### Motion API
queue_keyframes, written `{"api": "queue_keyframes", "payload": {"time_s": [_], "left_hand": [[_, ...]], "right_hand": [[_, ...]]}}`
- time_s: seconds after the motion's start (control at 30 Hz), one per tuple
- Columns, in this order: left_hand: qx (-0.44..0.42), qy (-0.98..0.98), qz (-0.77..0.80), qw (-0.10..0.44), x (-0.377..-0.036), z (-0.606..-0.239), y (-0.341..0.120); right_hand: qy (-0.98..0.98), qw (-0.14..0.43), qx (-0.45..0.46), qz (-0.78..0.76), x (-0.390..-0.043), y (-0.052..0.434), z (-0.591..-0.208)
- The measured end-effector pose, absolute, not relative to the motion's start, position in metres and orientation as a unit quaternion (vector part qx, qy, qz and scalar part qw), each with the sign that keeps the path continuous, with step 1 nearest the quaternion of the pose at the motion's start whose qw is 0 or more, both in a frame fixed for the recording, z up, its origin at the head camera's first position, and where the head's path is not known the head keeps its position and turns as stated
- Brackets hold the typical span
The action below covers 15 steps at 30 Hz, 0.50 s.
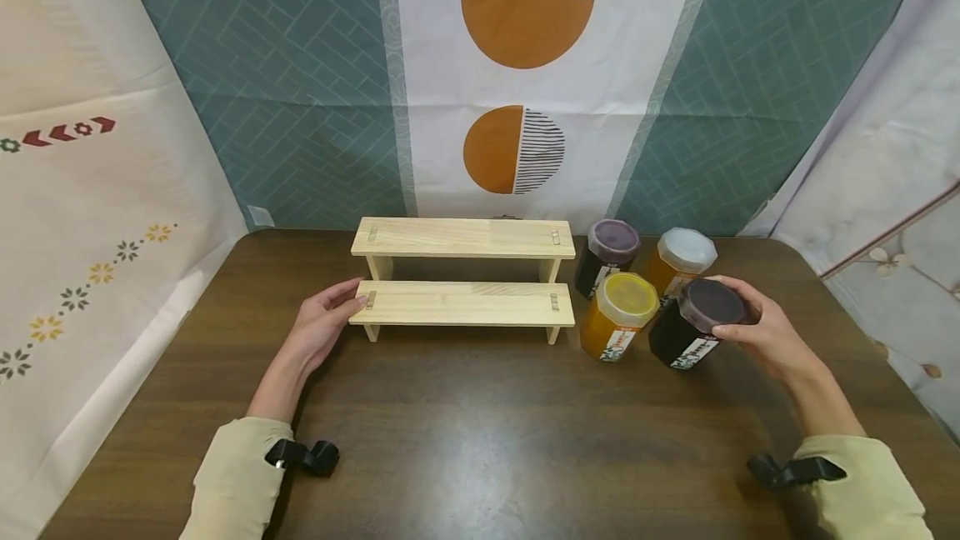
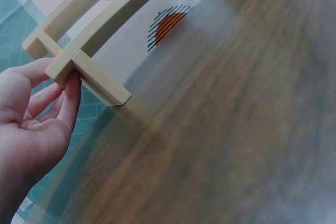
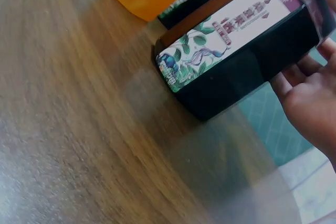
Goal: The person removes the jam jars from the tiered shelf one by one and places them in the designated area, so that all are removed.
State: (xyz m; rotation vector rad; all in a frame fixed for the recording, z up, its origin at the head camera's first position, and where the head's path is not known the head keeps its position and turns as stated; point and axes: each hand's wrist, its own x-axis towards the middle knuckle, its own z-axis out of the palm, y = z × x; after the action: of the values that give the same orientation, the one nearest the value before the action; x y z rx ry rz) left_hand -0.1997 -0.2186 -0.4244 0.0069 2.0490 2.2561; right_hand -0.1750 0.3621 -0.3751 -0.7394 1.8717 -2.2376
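Observation:
A two-step wooden rack [image 1: 461, 304] of pale wood stands towards the back of the table. My left hand [image 1: 324, 322] holds the left end of its lower step; in the left wrist view, the thumb lies on the board [image 2: 62, 66] and fingers are beneath it. On the right, my right hand [image 1: 765, 330] grips a dark-filled jar [image 1: 673, 333] near its lid, thumb in front and fingers around the far side. A white label with leaves [image 3: 226, 32] faces the right wrist camera. Whether the jar's base touches the table is hard to tell.
Beside the gripped jar stands an amber jar with a yellow lid [image 1: 626, 300]. Behind are another dark jar with a purplish lid [image 1: 611, 242] and an amber jar with a whitish lid [image 1: 686, 250]. Patterned cloth [image 1: 300, 107] hangs behind the brown table [image 1: 465, 423].

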Motion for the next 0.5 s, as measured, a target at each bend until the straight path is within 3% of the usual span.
{"api": "queue_keyframes", "payload": {"time_s": [0.33, 0.5], "left_hand": [[-0.008, 0.718, 0.694, 0.05, -0.196, -0.417, -0.23], [-0.013, 0.78, 0.625, -0.002, -0.187, -0.388, -0.24]], "right_hand": [[0.679, 0.113, -0.233, -0.686, -0.175, 0.363, -0.368], [0.748, 0.071, -0.253, -0.61, -0.171, 0.36, -0.346]]}}
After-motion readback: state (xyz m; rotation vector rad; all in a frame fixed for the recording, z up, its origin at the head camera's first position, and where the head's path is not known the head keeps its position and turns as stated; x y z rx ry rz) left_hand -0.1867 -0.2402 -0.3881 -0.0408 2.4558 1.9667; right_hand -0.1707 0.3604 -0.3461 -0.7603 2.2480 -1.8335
